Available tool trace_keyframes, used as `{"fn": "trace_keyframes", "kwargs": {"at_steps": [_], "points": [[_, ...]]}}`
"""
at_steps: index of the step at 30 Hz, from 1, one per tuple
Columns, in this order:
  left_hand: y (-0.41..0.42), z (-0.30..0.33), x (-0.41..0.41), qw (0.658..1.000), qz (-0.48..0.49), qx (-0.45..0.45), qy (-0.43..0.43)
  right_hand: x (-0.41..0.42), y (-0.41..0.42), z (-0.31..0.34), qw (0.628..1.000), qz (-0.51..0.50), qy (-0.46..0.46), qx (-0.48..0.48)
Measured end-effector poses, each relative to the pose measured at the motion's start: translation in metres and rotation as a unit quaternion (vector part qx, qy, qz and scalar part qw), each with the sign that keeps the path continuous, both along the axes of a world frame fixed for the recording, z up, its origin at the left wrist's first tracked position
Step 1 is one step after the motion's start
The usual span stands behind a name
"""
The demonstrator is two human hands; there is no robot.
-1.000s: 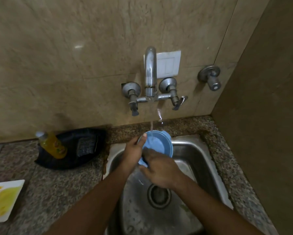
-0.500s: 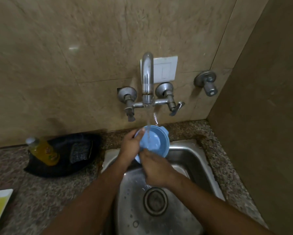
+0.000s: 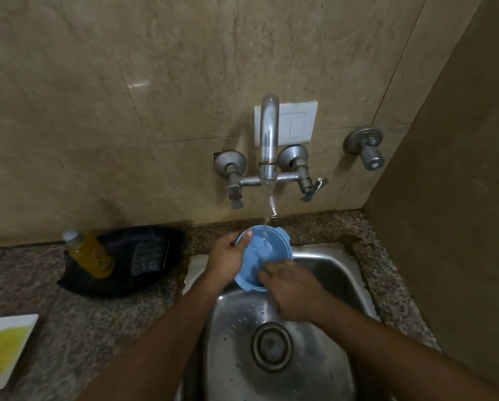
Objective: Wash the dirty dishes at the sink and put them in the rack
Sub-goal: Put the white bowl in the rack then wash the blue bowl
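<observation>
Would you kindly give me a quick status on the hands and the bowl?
Left hand gripping blue bowl at rim. Right hand fingers rubbing inside it. Bowl under running tap, over sink. Nothing obstructing.

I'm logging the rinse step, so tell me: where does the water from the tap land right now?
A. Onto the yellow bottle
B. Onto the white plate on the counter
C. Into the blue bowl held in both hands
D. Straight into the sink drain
C: the stream from the tap falls into the blue bowl, gripped by the left hand and touched by the right hand.
</observation>
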State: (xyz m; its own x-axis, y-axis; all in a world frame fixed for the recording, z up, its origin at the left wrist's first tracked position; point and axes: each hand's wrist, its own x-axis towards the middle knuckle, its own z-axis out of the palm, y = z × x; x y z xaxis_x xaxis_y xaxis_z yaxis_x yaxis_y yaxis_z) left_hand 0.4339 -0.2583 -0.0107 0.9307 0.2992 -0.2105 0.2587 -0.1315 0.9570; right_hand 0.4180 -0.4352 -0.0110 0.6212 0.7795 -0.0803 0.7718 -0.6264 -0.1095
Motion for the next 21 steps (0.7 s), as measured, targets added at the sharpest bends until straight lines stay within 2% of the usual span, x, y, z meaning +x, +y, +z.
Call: {"fn": "trace_keyframes", "kwargs": {"at_steps": [4,5,8,12,14,15,17,21], "points": [[-0.014,0.004,0.002,0.998,-0.043,0.002,0.038,0.011,0.011,0.014,0.989,-0.029,-0.025,-0.142],[-0.015,0.009,0.003,0.997,-0.061,0.005,0.045,0.007,0.017,0.013,0.988,-0.027,-0.009,-0.151],[-0.006,0.012,0.002,0.99,-0.086,-0.06,0.094,-0.003,0.016,0.01,0.996,-0.009,0.034,-0.085],[-0.008,0.001,-0.009,0.979,-0.087,-0.13,0.132,0.003,0.014,0.033,0.976,-0.072,0.17,-0.118],[-0.015,-0.002,-0.012,0.976,-0.061,-0.164,0.131,0.0,0.027,0.043,0.956,-0.087,0.274,-0.053],[-0.016,-0.001,-0.014,0.974,-0.045,-0.18,0.131,-0.004,0.03,0.044,0.955,-0.079,0.286,-0.02],[-0.015,-0.004,-0.015,0.972,-0.038,-0.202,0.118,-0.011,0.025,0.041,0.969,-0.05,0.242,-0.018],[-0.021,-0.002,-0.02,0.961,-0.027,-0.249,0.117,-0.005,0.015,0.048,0.986,-0.041,0.128,-0.102]]}}
